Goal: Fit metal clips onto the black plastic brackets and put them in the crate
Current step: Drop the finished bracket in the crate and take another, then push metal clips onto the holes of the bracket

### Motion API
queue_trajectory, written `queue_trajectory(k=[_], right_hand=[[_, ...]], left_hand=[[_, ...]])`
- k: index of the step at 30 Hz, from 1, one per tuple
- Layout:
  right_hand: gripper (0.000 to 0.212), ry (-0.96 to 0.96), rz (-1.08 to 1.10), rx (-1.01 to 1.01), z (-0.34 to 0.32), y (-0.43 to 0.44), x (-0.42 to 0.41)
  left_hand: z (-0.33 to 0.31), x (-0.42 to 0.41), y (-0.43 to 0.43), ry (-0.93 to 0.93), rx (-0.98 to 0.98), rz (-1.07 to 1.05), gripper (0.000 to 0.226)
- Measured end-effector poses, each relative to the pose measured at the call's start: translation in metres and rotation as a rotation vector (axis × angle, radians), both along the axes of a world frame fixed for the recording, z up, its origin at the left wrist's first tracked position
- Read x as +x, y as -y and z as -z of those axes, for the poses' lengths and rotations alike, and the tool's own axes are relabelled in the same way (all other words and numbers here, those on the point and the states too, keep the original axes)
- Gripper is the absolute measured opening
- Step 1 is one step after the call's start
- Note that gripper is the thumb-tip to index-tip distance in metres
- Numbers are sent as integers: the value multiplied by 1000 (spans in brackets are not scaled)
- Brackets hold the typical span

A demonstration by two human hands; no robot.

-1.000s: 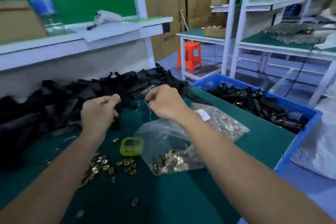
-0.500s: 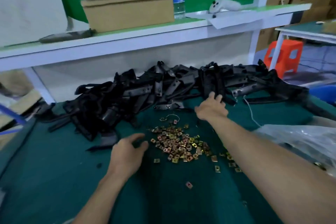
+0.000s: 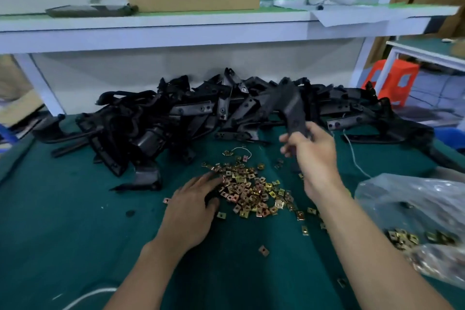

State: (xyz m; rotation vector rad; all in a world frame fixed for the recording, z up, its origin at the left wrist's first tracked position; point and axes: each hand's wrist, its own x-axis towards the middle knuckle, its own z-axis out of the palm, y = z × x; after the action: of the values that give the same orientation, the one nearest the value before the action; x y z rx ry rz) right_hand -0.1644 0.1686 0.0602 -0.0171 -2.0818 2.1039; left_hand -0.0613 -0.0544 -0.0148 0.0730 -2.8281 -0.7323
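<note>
Up front, the right hand (image 3: 314,156) grips one black bracket (image 3: 289,106) by its lower end, raised off the green table (image 3: 63,221). The left hand (image 3: 191,206) lies palm down, fingers straight, its fingertips touching the edge of the loose metal clips (image 3: 251,189). Behind both sprawls the heap of brackets (image 3: 151,123). A clear plastic bag (image 3: 415,209) holding more clips lies at the right.

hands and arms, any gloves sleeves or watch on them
Nothing worn shows. The left hand and right hand are gloveless, with no ring or watch visible. Both forearms are uncovered down to the frame edge, so no sleeve is in view.
</note>
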Motion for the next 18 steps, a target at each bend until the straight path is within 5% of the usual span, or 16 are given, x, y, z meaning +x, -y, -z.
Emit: queue_trajectory(k=[5, 12, 18], right_hand=[[13, 239, -455, 68, 21, -4, 27], [17, 66, -332, 698, 39, -4, 30], [23, -115, -312, 916, 55, 10, 39]], left_hand=[[-4, 4, -1, -73, 135, -94, 27], [-5, 5, 0, -110, 224, -140, 31], [0, 5, 2, -22, 128, -91, 19]])
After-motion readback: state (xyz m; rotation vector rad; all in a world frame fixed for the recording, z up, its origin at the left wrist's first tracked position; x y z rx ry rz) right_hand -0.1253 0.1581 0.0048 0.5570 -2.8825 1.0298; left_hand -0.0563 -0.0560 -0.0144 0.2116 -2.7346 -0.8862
